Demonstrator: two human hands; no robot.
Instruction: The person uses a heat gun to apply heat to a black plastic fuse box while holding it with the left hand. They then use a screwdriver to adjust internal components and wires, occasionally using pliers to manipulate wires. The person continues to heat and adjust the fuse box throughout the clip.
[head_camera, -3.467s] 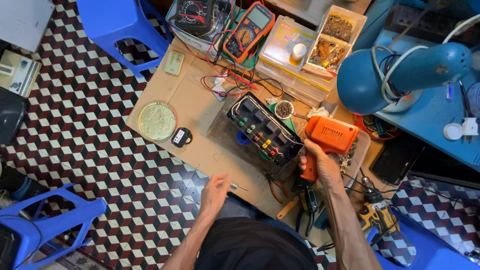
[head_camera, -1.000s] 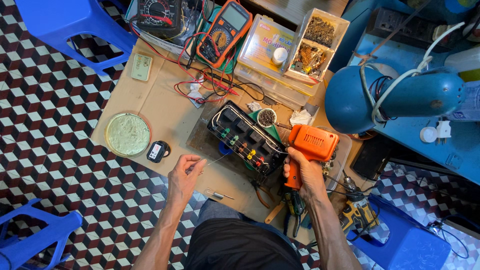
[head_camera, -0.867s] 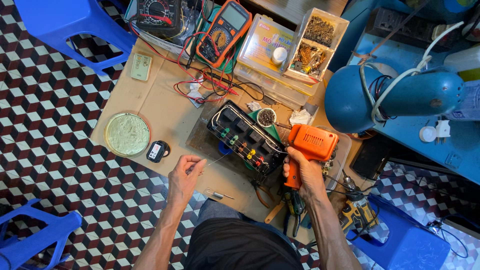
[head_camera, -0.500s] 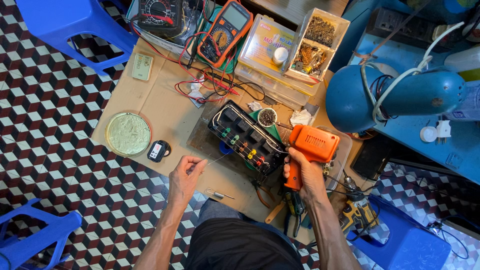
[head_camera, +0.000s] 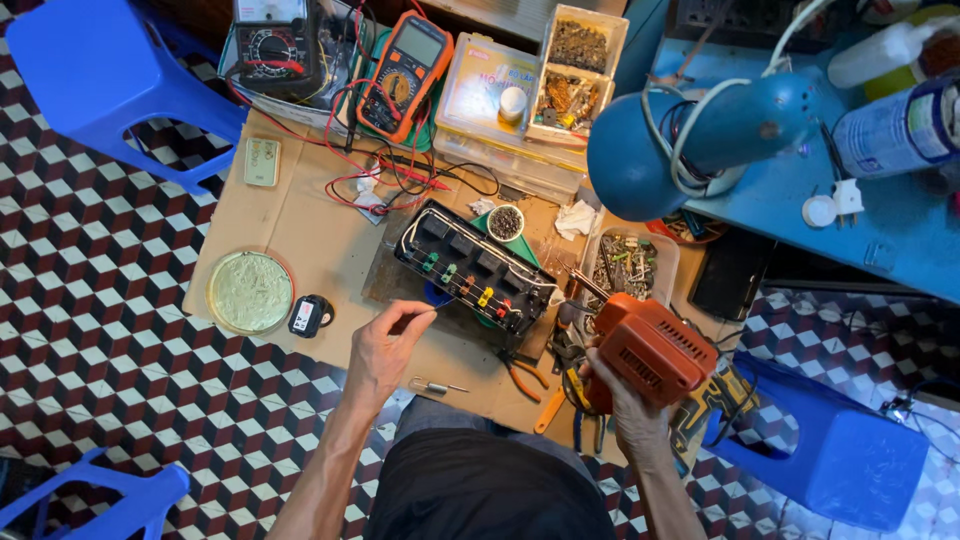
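Far left, a blue plastic stool (head_camera: 100, 70) is standing on the checkered floor, and a round yellowish dish (head_camera: 249, 292) is lying on the cardboard sheet (head_camera: 300, 215), with a small black gadget (head_camera: 308, 316) just beside it. Now my left hand (head_camera: 385, 345) is coming into the picture: I'm pinching a thin strand of wire (head_camera: 447, 303) between thumb and forefinger, its far end reaching toward the coloured parts on the black circuit board (head_camera: 475, 268), which is sitting mid-sheet. A small screwdriver (head_camera: 436, 386) is lying just below that hand. Behind the board, an orange multimeter (head_camera: 405, 72) is resting among red and black leads. Moving right, my right hand (head_camera: 625, 395) is gripping the handle of the orange soldering gun (head_camera: 650, 345), fingers wrapped tight, its tip (head_camera: 585, 283) pointing at the board's right end. Farther right, a blue desk lamp (head_camera: 690, 140) is hanging over the bench.
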